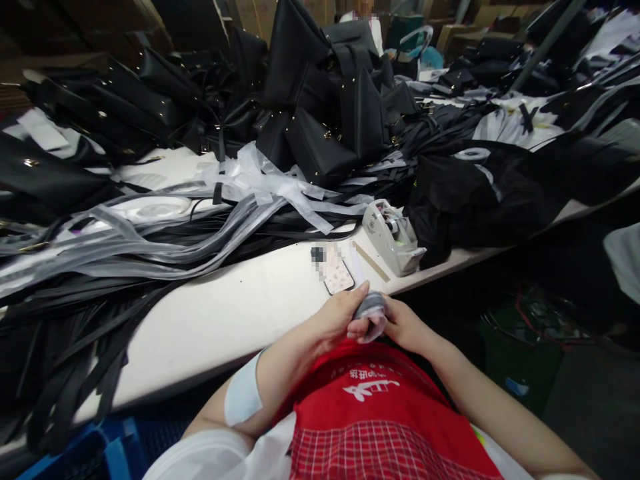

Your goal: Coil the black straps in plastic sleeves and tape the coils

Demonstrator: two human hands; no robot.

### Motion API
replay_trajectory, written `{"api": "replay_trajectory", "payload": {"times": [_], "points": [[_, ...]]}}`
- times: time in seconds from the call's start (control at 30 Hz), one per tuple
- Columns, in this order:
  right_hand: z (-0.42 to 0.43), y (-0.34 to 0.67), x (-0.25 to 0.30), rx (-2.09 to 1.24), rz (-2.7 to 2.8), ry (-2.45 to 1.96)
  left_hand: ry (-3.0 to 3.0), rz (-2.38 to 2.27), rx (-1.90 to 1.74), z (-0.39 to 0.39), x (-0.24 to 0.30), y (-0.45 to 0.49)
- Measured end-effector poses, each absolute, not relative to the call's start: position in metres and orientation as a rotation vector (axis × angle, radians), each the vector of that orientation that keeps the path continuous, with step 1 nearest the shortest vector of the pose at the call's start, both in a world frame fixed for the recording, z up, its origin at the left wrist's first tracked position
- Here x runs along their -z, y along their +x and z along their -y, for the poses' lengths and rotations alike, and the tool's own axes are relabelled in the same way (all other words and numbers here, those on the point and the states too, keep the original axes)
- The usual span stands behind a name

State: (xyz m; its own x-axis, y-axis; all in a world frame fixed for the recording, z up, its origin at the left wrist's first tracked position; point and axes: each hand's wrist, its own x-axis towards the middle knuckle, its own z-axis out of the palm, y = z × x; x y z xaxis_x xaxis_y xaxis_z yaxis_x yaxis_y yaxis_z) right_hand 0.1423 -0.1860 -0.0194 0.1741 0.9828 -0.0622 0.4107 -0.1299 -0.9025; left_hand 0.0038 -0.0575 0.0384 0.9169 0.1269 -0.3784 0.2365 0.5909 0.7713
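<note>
In front of the red apron (370,380), my two hands meet at a small coil of dark strap wrapped in translucent film (371,307). My left hand (345,313) is closed, with its thumb along the coil and its fingers curled under it. From the other side, my right hand (400,321) grips the coil's edge; part of its fingers is hidden. Just beyond the hands, a phone in a patterned pale case (337,275) lies on the white table (235,307). A white tape dispenser (385,237) stands to the right of the phone.
Black straps (110,313) and film-wrapped grey strips (215,247) cover the table's left side. Black bags (320,143) are heaped behind them. A black cloth or plastic bundle (480,193) lies at right. A blue crate (110,450) sits below the table. Another person (373,30) is at the back.
</note>
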Motion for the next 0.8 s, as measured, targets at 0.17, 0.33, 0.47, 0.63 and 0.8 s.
{"api": "replay_trajectory", "payload": {"times": [0.17, 0.33, 0.47, 0.63, 0.8], "points": [[0.181, 0.130, 0.040, -1.240, 1.232, -1.584, 0.845, -0.496, -0.206, 0.032, -0.053, 0.009], [0.186, 0.109, 0.026, -1.507, 1.244, -1.336, 1.154, -0.526, -0.664, 0.016, -0.045, 0.020], [0.195, 0.113, -0.003, -1.521, 1.146, -1.179, 1.815, -0.508, -0.875, 0.016, -0.021, 0.019], [0.204, 0.164, -0.030, -1.242, 1.022, -1.331, 2.240, -0.371, -0.509, 0.033, -0.009, 0.008], [0.196, 0.201, -0.032, -0.557, 1.385, -1.911, 1.799, -0.385, -0.046, 0.038, -0.029, 0.003]]}}
